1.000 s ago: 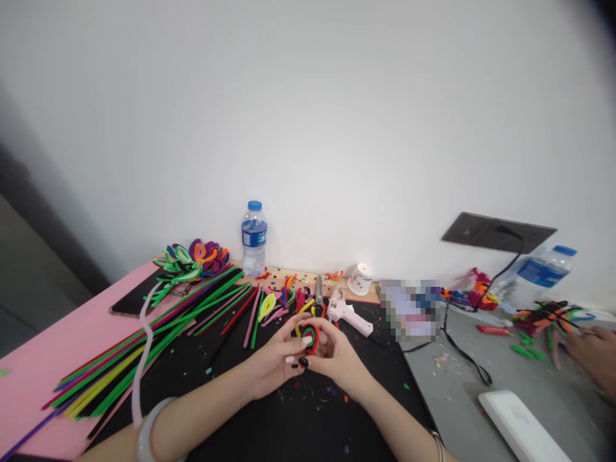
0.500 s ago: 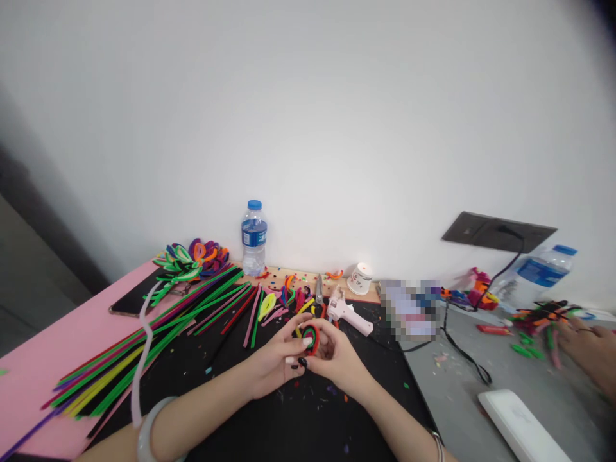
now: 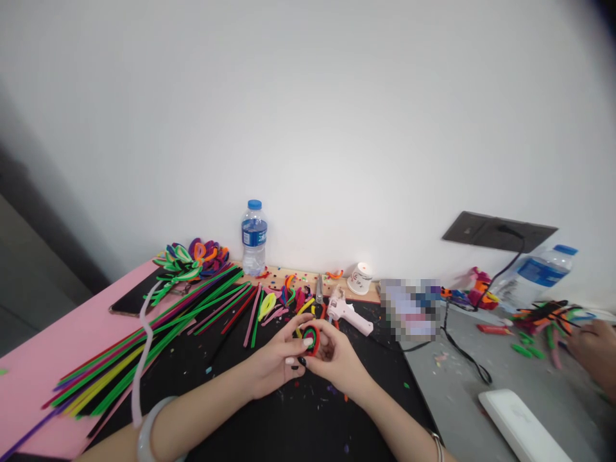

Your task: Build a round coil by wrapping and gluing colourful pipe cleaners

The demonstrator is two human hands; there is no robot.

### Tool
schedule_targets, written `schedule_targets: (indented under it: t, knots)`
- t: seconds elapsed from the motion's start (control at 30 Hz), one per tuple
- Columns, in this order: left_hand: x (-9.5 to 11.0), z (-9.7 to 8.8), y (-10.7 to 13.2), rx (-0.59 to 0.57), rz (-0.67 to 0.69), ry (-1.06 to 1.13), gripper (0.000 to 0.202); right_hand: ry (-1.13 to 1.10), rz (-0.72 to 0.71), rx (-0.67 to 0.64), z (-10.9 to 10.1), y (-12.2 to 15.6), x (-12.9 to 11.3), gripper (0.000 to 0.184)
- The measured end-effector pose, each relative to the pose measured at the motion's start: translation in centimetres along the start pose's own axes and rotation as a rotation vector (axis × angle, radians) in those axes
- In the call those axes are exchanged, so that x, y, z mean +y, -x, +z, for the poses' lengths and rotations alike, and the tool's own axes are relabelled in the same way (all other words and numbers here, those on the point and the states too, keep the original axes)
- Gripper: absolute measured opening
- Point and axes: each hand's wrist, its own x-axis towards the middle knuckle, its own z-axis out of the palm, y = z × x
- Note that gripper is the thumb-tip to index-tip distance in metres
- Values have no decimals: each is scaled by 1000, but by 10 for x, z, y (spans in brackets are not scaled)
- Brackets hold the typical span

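Observation:
Over the black mat, both my hands meet around a small oval coil of fuzzy pipe cleaner (image 3: 312, 338) in red, green and dark colours. My left hand (image 3: 276, 360) pinches it from the left, thumb on its face. From the other side, my right hand (image 3: 339, 359) curls its fingers round the red outer edge. Just beyond the hands lies a pale pink hot glue gun (image 3: 350, 314), near scissors (image 3: 319, 289). Short pipe cleaner pieces, including a yellow loop (image 3: 267, 307), lie to the left of it.
Long pipe cleaners (image 3: 158, 350) spread across the left side, beside a pile of looped ones (image 3: 192, 260). A water bottle (image 3: 254, 239) and paper cup (image 3: 360, 278) stand by the wall. At right are a black cable (image 3: 464, 353), a white box-like device (image 3: 522, 423) and another person's hand (image 3: 594, 350).
My hands and the coil stay almost still. At the right, the other person's hand has shifted rightward, away from the pile of pipe cleaners.

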Motion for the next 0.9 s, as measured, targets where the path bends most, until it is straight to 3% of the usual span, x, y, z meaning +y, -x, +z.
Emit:
schedule_targets:
  t: [0.9]
  knots:
    - [-1,0,0,-2,-22,-1,48,-8,0,38,0,0,1,32]
